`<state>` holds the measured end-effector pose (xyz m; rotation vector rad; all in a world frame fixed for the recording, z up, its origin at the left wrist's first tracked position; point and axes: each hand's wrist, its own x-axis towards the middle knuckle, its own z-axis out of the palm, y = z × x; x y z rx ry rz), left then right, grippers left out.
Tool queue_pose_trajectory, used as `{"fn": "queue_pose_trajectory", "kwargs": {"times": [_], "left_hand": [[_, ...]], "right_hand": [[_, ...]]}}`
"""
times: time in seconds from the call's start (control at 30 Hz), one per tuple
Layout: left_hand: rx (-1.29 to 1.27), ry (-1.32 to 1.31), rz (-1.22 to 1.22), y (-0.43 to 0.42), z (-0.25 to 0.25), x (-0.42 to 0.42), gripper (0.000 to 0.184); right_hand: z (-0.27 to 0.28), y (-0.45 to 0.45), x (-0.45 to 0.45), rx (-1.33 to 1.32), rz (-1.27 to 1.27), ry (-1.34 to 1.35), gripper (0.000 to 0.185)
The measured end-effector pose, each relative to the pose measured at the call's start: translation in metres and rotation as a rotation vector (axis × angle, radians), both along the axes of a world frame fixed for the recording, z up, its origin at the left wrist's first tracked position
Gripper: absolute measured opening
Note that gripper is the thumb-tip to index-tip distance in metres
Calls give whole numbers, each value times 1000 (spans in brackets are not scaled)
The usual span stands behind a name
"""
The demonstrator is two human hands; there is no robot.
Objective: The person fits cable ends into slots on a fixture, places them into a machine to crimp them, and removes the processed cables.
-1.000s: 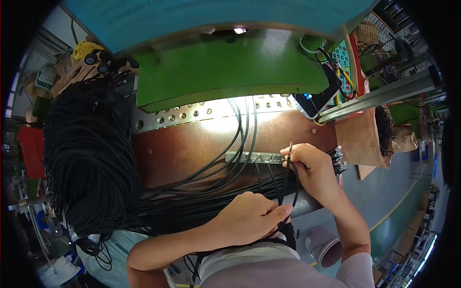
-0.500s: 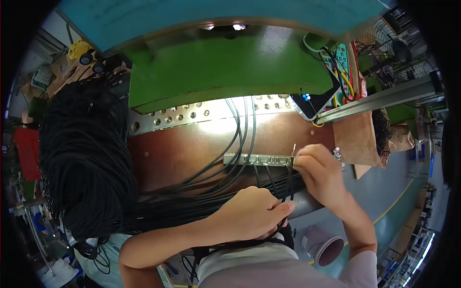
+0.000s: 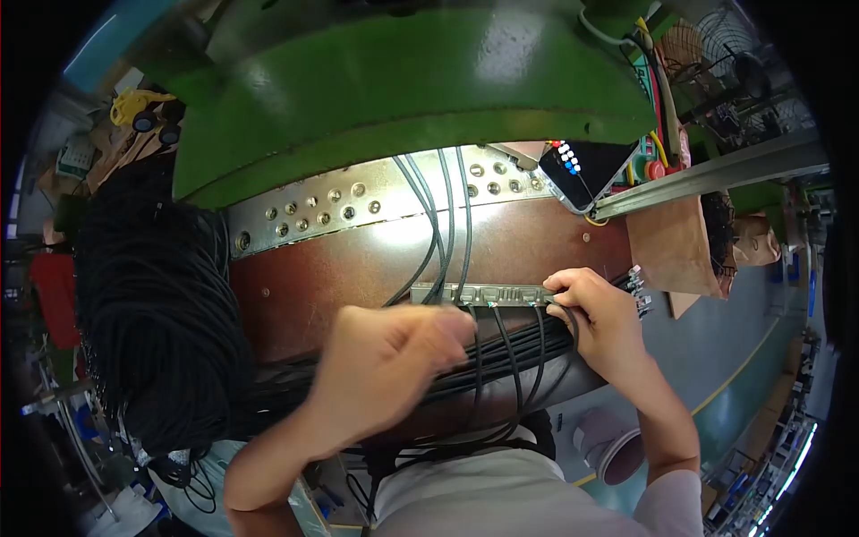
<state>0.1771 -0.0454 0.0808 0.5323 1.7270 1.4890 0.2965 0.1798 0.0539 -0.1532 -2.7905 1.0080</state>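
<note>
A narrow metal fixture (image 3: 506, 295) lies on the reddish-brown bench, with several black cables set along it. At its right end my right hand (image 3: 601, 315) pinches the end of a black cable. My left hand (image 3: 394, 358), blurred by motion, hovers over the cables left of the fixture's middle, thumb and fingers together; whether it holds anything cannot be made out. Beneath the hands, a bundle of black cables (image 3: 447, 380) runs along the bench's front edge. A large coil of black cable (image 3: 152, 313) hangs at the left.
A green machine housing (image 3: 394, 89) overhangs a perforated metal plate (image 3: 309, 208). At the right are a phone-like device (image 3: 582, 174), a metal rail (image 3: 707, 179) and a brown paper bag (image 3: 671, 246). A bucket (image 3: 608, 446) stands on the floor below.
My left hand has let go of the cables near the front edge and moved up and left. My right hand has returned to the fixture's right end. The view has tilted, showing more metal plate.
</note>
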Motion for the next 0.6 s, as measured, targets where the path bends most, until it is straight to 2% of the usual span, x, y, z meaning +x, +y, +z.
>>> {"fn": "queue_pose_trajectory", "kwargs": {"times": [0.03, 0.07, 0.1, 0.13, 0.17, 0.2, 0.27, 0.33, 0.37, 0.4, 0.5, 0.6], "left_hand": [[64, 267, 67, -2, -15, -22, 29], [-37, 134, 242, -1, -22, -39, 27], [-31, 125, 394, 6, -22, -56, 31], [89, 131, 451, 13, -32, -74, 34], [243, 103, 405, 20, -41, -83, 38], [264, -130, 425, 37, -40, -90, 41], [516, -549, 204, 65, -58, -92, 44], [451, -686, 90, 80, -50, -78, 43], [449, -669, 83, 80, -49, -79, 43], [447, -652, 81, 78, -48, -81, 43], [455, -581, 128, 72, -30, -81, 40], [513, -531, 137, 67, -7, -87, 35]], "right_hand": [[2, -2, -2, 76, 21, -5, 14], [4, -3, -4, 152, 46, -11, 15], [6, -2, -5, 154, 62, -52, 15], [9, 5, -8, 77, 140, -105, 15], [14, 17, -12, -3, 220, -157, 16], [20, 26, -22, -83, 299, -209, 18], [40, 43, -57, -149, 478, -278, 19], [25, 37, -115, -261, 120, 191, 15], [23, 37, -138, -138, -12, 96, 20], [19, 31, -163, -83, -44, 152, 26], [-7, 20, -215, 141, -50, 127, 25], [-20, 19, -229, 245, -45, 91, 26]]}}
